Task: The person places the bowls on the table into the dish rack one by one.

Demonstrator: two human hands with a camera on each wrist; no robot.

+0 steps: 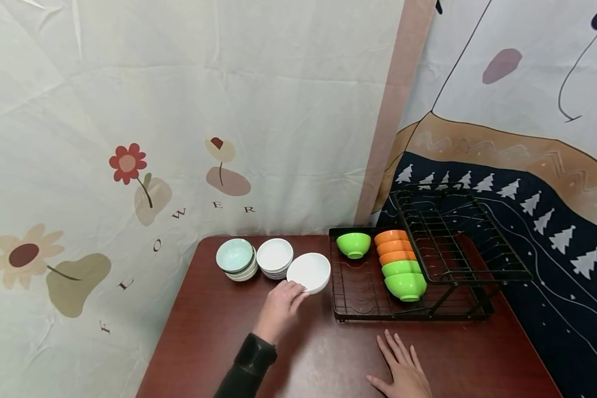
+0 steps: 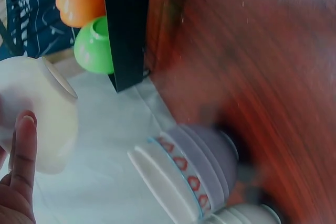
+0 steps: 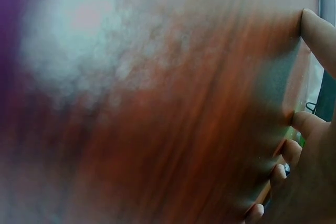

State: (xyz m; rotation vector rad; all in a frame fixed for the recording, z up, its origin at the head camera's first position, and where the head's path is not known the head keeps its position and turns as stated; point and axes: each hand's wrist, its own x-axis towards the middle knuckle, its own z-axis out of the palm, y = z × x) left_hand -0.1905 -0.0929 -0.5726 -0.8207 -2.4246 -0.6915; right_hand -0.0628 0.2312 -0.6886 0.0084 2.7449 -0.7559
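Observation:
My left hand (image 1: 280,309) pinches a white bowl (image 1: 309,273) by its near rim, holding it above the table between the bowl stacks and the rack. In the left wrist view a finger (image 2: 24,156) lies along the outside of this bowl (image 2: 55,124). Just left stands a stack of white bowls (image 1: 275,256); one in it has a red pattern and blue rim line (image 2: 191,179). Farther left is a stack topped by a pale mint bowl (image 1: 235,255). My right hand (image 1: 403,369) rests on the table with fingers spread, fingertips down on the wood.
A black two-tier dish rack (image 1: 368,317) stands at the right. Its lower tier holds a single green bowl (image 1: 353,244) and a leaning row of orange bowls (image 1: 394,247) and green bowls (image 1: 406,286). The upper tier (image 1: 470,271) overhangs on the right. A patterned cloth (image 1: 303,110) hangs behind.

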